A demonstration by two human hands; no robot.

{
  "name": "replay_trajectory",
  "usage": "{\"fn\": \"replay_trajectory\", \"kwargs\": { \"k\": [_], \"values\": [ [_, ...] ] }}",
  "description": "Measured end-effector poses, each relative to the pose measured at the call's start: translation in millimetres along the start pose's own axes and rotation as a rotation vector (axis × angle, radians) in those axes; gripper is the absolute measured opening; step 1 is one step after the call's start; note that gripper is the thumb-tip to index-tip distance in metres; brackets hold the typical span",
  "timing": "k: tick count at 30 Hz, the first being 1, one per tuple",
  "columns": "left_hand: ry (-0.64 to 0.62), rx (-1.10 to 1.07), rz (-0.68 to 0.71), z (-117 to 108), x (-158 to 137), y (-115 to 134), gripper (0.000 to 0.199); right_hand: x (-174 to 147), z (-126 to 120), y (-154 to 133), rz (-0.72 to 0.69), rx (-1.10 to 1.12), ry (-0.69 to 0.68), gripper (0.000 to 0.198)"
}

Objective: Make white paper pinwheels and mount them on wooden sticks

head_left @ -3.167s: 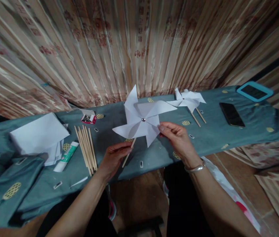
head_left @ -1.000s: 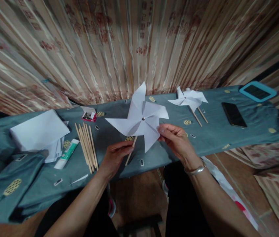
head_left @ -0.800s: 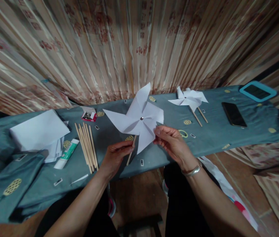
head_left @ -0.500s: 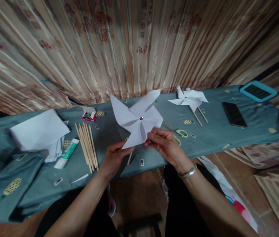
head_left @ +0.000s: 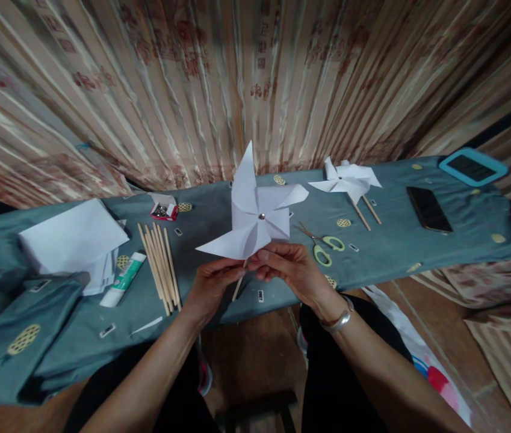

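A white paper pinwheel [head_left: 260, 228] is held up in front of me, a shiny pin at its centre and a thin wooden stick [head_left: 238, 290] below. My left hand [head_left: 212, 285] is closed round that stick, just under the lowest blade. Close beside it, my right hand [head_left: 294, 267] has thumb and fingers pinched together at the stick's upper part, under the paper. The blades hide part of its fingertips. Green-handled scissors [head_left: 322, 255] lie on the cloth to the right of the pinwheel.
On the patterned cloth [head_left: 210, 228] at left are white paper sheets [head_left: 74, 234], a glue stick [head_left: 123, 280], several wooden sticks [head_left: 158, 264] and a red box of pins [head_left: 165, 210]. Finished pinwheels [head_left: 348, 180], a phone [head_left: 429, 208] and a blue-framed tablet [head_left: 472, 166] lie right.
The pinwheel's blades have turned about the pin. My right hand has shifted left and down, from a blade's edge to the stick near my left hand.
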State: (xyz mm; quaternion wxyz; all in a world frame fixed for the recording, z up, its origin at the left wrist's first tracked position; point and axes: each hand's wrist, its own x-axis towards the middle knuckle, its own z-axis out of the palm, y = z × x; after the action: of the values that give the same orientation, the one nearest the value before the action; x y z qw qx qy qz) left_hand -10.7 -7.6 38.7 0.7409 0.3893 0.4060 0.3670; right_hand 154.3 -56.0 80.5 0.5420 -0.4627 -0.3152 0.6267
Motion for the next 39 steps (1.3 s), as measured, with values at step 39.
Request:
{"fn": "replay_trajectory", "kwargs": {
  "k": [39],
  "values": [
    [-0.052, -0.039, -0.002, 4, 1, -5, 0.023, 5, -11, 2, 0.001, 0.073, 0.073, 0.030]
  ]
}}
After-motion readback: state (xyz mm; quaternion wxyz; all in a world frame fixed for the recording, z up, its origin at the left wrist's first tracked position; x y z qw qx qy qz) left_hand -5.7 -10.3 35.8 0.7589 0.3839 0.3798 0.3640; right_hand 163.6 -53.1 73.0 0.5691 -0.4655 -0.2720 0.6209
